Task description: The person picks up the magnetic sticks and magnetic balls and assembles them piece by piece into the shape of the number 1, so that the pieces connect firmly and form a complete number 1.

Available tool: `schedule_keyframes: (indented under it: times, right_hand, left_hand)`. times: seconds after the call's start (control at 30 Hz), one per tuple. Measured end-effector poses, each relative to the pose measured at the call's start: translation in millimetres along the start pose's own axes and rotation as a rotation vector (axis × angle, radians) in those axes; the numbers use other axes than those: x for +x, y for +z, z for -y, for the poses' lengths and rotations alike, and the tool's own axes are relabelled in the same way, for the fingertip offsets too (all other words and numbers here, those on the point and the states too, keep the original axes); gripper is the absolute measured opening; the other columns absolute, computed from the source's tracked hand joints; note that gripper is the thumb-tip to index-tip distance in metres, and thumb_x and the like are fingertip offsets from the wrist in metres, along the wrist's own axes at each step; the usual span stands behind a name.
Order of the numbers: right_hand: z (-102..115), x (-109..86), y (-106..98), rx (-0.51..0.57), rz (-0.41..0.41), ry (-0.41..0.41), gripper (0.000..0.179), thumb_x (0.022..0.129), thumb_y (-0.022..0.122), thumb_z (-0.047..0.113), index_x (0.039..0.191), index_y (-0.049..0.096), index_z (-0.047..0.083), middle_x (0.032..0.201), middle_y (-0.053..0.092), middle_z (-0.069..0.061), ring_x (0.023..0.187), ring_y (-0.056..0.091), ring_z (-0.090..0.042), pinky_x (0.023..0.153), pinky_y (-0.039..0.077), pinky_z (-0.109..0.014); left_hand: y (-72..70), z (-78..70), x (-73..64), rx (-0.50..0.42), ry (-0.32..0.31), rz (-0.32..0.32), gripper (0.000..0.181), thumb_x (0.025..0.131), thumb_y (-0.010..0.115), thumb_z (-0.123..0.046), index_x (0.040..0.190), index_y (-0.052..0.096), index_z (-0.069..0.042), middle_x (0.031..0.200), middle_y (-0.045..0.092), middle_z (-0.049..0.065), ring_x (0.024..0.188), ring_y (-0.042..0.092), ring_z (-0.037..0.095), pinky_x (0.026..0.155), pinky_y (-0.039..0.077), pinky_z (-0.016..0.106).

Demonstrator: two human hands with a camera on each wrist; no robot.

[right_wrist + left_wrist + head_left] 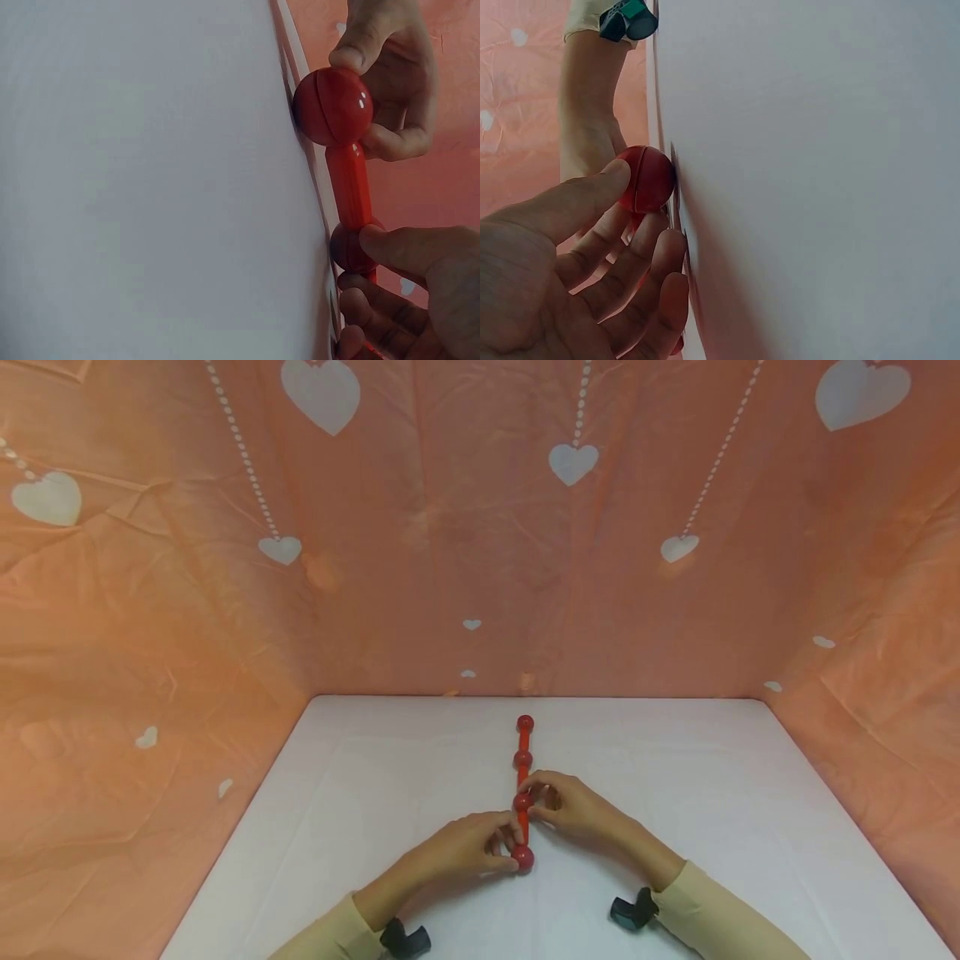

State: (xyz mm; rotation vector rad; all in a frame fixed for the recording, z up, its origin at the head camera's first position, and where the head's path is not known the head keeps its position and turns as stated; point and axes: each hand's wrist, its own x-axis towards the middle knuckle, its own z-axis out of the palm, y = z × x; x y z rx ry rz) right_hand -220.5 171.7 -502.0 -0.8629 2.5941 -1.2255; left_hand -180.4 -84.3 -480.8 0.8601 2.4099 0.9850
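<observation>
Several red balls, joined by orange-red rods [349, 186], form a straight row on the white table. At the near end, my left hand [476, 843] holds the closest ball [522, 859], thumb on its side and fingers by the rod beyond. A seam runs round this ball [649, 180] in the left wrist view. My right hand [577, 808] pinches the second ball [522, 802] between thumb and fingers, from the right side. Past it, a third ball [522, 760] and the far end ball [525, 723] lie untouched.
The white tabletop [390, 760] spreads out on both sides of the row. An orange cloth with pale hearts [465, 568] stands behind it and at both sides. Dark wrist cameras [633, 910] hang at the beige sleeves [720, 914].
</observation>
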Motion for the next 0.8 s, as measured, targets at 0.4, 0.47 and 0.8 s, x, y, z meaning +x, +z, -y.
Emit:
schedule_keyframes:
  times: [0.4, 0.47, 0.8]
  right_hand:
    - [0, 0.6, 1, -0.013, -0.004, -0.028, 0.031, 0.098, 0.079, 0.01, 0.126, 0.07, 0.02, 0.109, 0.074, 0.006, 0.085, 0.058, -0.01, 0.076, 0.053, -0.026]
    - [0, -0.3, 0, -0.014, -0.005, -0.033, 0.031, 0.098, 0.079, 0.011, 0.127, 0.07, 0.02, 0.11, 0.074, 0.005, 0.086, 0.059, -0.011, 0.076, 0.053, -0.027]
    - [5, -10.7, -14, -0.069, -0.063, 0.061, 0.034, 0.103, 0.074, 0.018, 0.136, 0.067, 0.021, 0.12, 0.07, 0.006, 0.099, 0.063, -0.014, 0.089, 0.057, -0.033]
  left_hand:
    - [-1.8, 1.2, -2.1, -0.007, -0.01, 0.0, 0.029, 0.091, 0.088, -0.022, 0.112, 0.068, -0.027, 0.098, 0.067, -0.019, 0.083, 0.061, 0.001, 0.077, 0.053, 0.022]
    - [-2.6, 1.1, -3.1, -0.002, -0.013, -0.003, 0.029, 0.091, 0.088, -0.022, 0.112, 0.068, -0.027, 0.099, 0.068, -0.019, 0.086, 0.061, 0.001, 0.079, 0.053, 0.022]
    - [-15.6, 8.5, -9.4, 0.071, -0.067, -0.066, 0.026, 0.097, 0.082, -0.033, 0.119, 0.069, -0.026, 0.101, 0.068, -0.019, 0.091, 0.061, 0.003, 0.083, 0.055, 0.027]
